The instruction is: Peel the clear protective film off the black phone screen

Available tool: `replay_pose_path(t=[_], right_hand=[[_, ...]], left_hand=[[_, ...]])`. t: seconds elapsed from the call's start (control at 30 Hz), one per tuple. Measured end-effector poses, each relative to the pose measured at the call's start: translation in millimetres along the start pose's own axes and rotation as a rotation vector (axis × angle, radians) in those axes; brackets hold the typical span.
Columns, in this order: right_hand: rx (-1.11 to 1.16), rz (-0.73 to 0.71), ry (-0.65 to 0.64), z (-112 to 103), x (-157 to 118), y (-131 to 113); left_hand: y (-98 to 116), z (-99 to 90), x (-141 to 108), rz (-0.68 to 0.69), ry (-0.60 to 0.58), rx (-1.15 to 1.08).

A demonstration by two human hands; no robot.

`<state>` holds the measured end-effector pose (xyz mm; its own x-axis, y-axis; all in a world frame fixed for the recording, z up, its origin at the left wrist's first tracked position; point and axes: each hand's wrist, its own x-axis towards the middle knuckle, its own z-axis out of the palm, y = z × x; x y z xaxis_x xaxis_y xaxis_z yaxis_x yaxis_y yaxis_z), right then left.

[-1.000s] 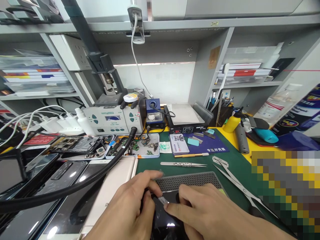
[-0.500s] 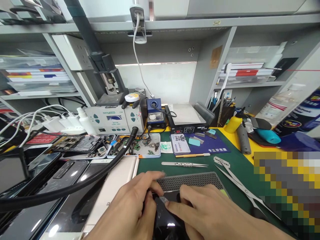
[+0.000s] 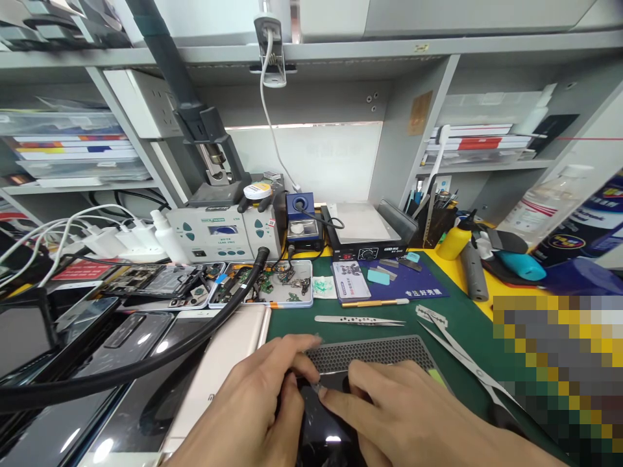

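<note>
1) Working close together, two bare hands, one left hand (image 3: pixel 257 395) and one right hand (image 3: pixel 394 408), bend over one glossy black panel (image 3: pixel 324 421) at the near middle of the bench (image 3: pixel 494 289)
2) One small clear piece (image 3: pixel 319 388) lies at the panel's far part, between the two hands; the right index fingertip touches it, while the left fingers are curled just beside it
3) The left grip is bent with its thumb along the panel's left side, the right grip half folded at the other side; I cannot tell whether either one is clenched on anything
4) One grey pad (image 3: pixel 379 350), pierced with honeycomb holes, shows behind the panel on the smooth green mat (image 3: pixel 292 324), its near part covered by the hands
5) One pair of slim metal tweezers (image 3: pixel 357 320), with a row of round holes, lies beyond the pad; to the right are one pair of long steel scissors (image 3: pixel 479 373) and one slotted razor blade (image 3: pixel 431 316) by their tips
6) One shallow tray (image 3: pixel 310 288) of circuit parts stands left of one small printed card (image 3: pixel 350 283) and one purple sheet (image 3: pixel 428 285)
7) One thick black hose (image 3: pixel 214 340) runs from the pale grey station (image 3: pixel 224 233) across the pale gold phone (image 3: pixel 228 373), hiding part of it
</note>
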<state>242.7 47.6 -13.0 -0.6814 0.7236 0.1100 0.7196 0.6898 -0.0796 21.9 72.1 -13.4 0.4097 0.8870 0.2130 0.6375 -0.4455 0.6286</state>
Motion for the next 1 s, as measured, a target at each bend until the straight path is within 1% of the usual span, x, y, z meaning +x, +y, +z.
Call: replay_pose_path(t=[0.33,0.5,0.63,0.83,0.93,1.0], right_hand=[[-0.003,-0.036,-0.006,0.4,-1.4,-1.6],[-0.011,-0.032,-0.016,3.5,0.0,-1.4],[-0.004,-0.021,-0.008,6.7,0.4,-0.6],[-0.004,-0.007,-0.083,4.5,0.6,-1.4],[0.007,-0.012,-0.114,5.1,0.9,-2.2],[0.015,-0.013,-0.104,8.0,1.1,-2.3]], left_hand=[[-0.7,0.3,-1.9,-0.044,-0.038,-0.009],[1.1,-0.9,-0.7,-0.02,-0.014,-0.021],[2.0,-1.1,-1.3,-0.045,-0.019,-0.026],[4.4,-1.5,-1.0,-0.079,-0.034,-0.018],[2.0,-0.8,-0.3,-0.049,0.003,-0.001],[-1.3,-0.1,-0.3,-0.02,0.036,0.022]])
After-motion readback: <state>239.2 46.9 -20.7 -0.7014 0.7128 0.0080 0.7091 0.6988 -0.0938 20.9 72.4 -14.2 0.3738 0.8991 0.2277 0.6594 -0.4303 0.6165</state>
